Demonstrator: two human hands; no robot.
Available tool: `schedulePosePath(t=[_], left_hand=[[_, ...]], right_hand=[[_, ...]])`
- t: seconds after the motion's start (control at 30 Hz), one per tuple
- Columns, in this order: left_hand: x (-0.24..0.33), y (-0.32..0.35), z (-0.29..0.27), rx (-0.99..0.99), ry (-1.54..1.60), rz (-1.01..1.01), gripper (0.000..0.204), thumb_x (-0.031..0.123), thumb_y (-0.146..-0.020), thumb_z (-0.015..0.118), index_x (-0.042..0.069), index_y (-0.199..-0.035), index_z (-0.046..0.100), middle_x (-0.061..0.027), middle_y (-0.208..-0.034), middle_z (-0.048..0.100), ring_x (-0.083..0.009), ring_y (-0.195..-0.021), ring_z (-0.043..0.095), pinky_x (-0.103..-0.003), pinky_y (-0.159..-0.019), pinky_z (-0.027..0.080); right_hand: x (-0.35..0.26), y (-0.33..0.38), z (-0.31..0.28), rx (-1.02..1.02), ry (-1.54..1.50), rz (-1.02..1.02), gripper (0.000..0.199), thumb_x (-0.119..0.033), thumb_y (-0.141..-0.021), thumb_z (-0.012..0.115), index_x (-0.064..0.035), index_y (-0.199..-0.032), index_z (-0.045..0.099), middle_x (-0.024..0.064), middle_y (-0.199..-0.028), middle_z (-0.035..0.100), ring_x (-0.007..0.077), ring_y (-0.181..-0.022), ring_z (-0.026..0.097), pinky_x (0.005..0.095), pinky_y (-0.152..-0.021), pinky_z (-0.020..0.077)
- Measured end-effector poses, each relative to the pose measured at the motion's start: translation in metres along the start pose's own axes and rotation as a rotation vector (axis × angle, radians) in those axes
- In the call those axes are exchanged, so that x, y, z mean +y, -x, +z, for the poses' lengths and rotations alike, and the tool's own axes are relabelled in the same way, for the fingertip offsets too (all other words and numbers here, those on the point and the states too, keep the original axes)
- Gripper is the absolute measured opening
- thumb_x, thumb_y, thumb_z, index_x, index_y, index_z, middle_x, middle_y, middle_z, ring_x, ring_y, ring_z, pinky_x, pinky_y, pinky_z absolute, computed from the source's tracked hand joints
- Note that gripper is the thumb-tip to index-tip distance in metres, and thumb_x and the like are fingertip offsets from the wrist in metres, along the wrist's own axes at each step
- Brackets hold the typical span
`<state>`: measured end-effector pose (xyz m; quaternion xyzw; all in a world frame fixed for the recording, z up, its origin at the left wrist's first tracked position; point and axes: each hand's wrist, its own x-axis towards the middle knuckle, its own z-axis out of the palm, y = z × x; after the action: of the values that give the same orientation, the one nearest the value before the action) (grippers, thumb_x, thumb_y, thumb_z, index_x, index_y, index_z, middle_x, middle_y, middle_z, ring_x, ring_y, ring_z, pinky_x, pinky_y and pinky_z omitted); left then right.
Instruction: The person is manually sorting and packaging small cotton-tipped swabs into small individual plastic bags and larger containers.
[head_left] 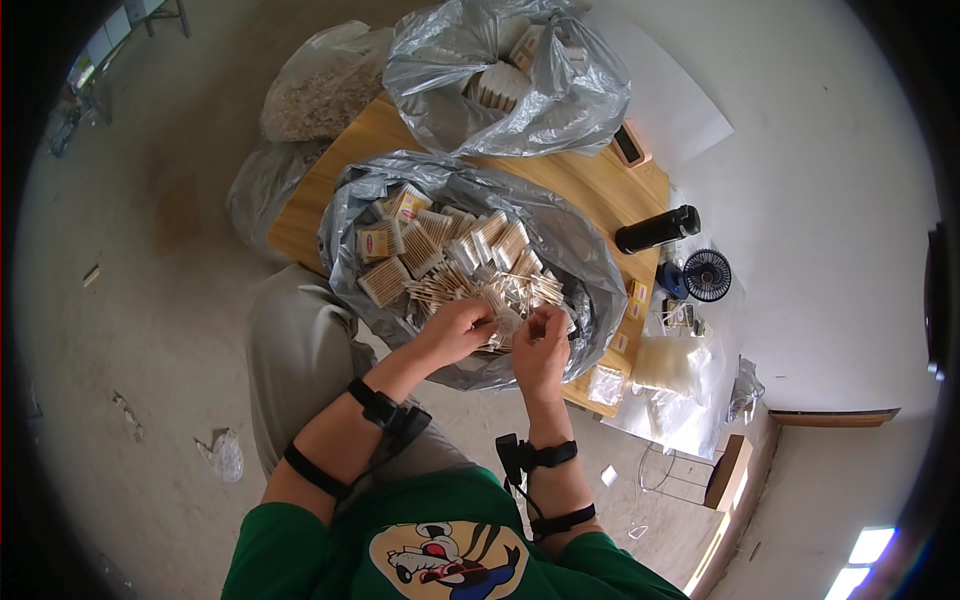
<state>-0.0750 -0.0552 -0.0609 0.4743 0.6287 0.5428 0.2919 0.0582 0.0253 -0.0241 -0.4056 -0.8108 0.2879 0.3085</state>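
Both my hands are over the near side of a large grey plastic bag [590, 250] spread wide on the table. Inside it lie several packs of wooden-stick cotton swabs [420, 248], some with yellow labels, and loose cotton swabs [440, 288] nearer to me. My left hand [460, 328] has its fingers curled in a pinch. Facing it, my right hand [541, 345] pinches with thumb and fingers. Between them is a whitish, see-through piece, seemingly a small clear plastic bag [508, 324]; its edges blur into the swabs behind.
Beyond is another grey bag [420, 80] with bundles inside, beside a clear sack [325, 95]. Along the right of the wooden table [300, 225] stand a black flask [657, 230], a small fan [706, 275], yellow packets [637, 295] and clear plastic bags [675, 365]. A dark-screened device [630, 145] sits farther back.
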Motion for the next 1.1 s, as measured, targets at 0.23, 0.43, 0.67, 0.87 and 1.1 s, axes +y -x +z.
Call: schedulePosePath(t=[0.23,0.43,0.67,0.87,1.1], left_hand=[[0.000,0.003,0.002,-0.011,-0.009,0.166,0.012,0.005,-0.074,0.062,-0.001,-0.076,0.053,-0.0156,-0.072,0.054,-0.0350,-0.067,0.054,-0.041,-0.059,0.042],[0.005,-0.002,-0.001,0.066,0.049,0.237,0.021,0.014,-0.083,0.065,0.001,-0.076,0.050,-0.0088,-0.069,0.049,-0.0238,-0.064,0.052,-0.034,-0.059,0.042],[-0.005,-0.004,-0.005,0.066,0.720,-0.269,0.024,0.019,-0.090,0.063,-0.001,-0.101,0.057,0.0013,-0.083,0.057,-0.0062,-0.076,0.053,-0.022,-0.069,0.046],[-0.007,-0.006,-0.007,0.177,0.108,-0.051,0.018,0.010,-0.080,0.071,-0.001,-0.090,0.061,-0.0036,-0.082,0.058,-0.0104,-0.073,0.056,-0.025,-0.065,0.046],[-0.008,-0.005,-0.005,0.165,0.016,0.009,0.020,0.008,-0.073,0.076,0.000,-0.086,0.062,-0.0033,-0.079,0.058,-0.0102,-0.066,0.054,-0.024,-0.059,0.044]], right_hand=[[-0.003,0.001,0.006,-0.152,0.073,-0.274,0.031,0.002,-0.076,0.060,-0.0005,-0.106,0.053,0.0147,-0.083,0.060,0.0340,-0.075,0.061,0.0401,-0.067,0.0489],[0.010,-0.002,-0.001,-0.044,0.122,-0.137,0.021,0.005,-0.082,0.055,0.0009,-0.102,0.056,0.0137,-0.090,0.063,0.0305,-0.077,0.063,0.0340,-0.070,0.0504],[0.029,0.000,0.006,-0.021,-1.026,0.489,0.023,0.010,-0.084,0.049,0.0018,-0.104,0.056,0.0067,-0.095,0.062,0.0103,-0.085,0.059,0.0232,-0.078,0.0471],[0.042,-0.007,0.000,-0.066,-0.315,0.089,0.028,0.004,-0.080,0.056,-0.0014,-0.107,0.061,0.0086,-0.102,0.064,0.0186,-0.096,0.059,0.0291,-0.084,0.0439],[-0.001,-0.015,0.005,-0.230,-0.175,-0.023,0.019,-0.002,-0.076,0.069,-0.0013,-0.094,0.063,0.0111,-0.091,0.066,0.0224,-0.086,0.063,0.0289,-0.077,0.0473]])
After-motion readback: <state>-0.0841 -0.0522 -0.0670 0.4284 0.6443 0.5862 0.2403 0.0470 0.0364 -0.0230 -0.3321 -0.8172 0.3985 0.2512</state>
